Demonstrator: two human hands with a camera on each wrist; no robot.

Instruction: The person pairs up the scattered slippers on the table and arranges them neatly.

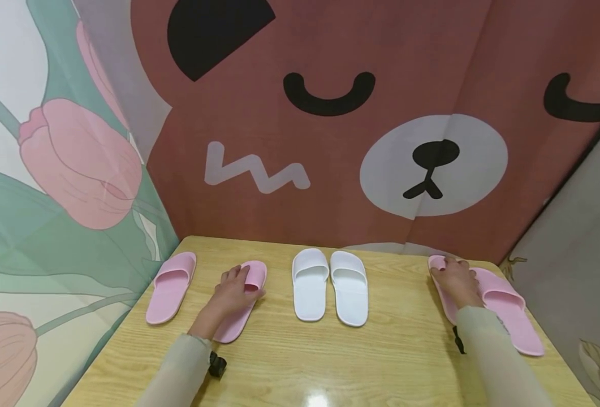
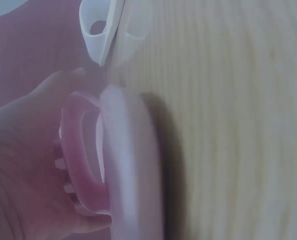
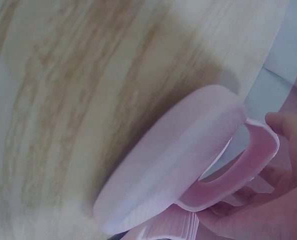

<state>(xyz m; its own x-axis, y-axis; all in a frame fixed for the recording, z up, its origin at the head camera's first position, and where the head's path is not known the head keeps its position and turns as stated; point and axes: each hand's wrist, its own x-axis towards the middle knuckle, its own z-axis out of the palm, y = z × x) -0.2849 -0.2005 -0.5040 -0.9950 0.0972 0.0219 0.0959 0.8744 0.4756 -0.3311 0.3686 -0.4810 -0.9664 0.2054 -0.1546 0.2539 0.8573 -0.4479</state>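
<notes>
Toward the left of the table, my left hand (image 1: 232,291) grips a pink slipper (image 1: 256,272) across its strap. The left wrist view shows that slipper's sole (image 2: 133,170) tipped on edge, with fingers and thumb spread around the strap. On the right, my right hand (image 1: 454,280) holds another pink slipper (image 1: 436,262) by its strap. Its sole (image 3: 168,157) looks tilted in the right wrist view. A third pink slipper (image 1: 167,294) lies left of my left hand. A fourth (image 1: 513,314) lies right of my right hand, partly behind the sleeve.
Two white slippers (image 1: 310,291) stand side by side mid-table between my hands. The wooden table (image 1: 381,362) backs onto a brown bear-print curtain (image 1: 330,215). A tulip-print curtain (image 1: 81,164) hangs at the left, and a grey one (image 1: 574,226) at the right.
</notes>
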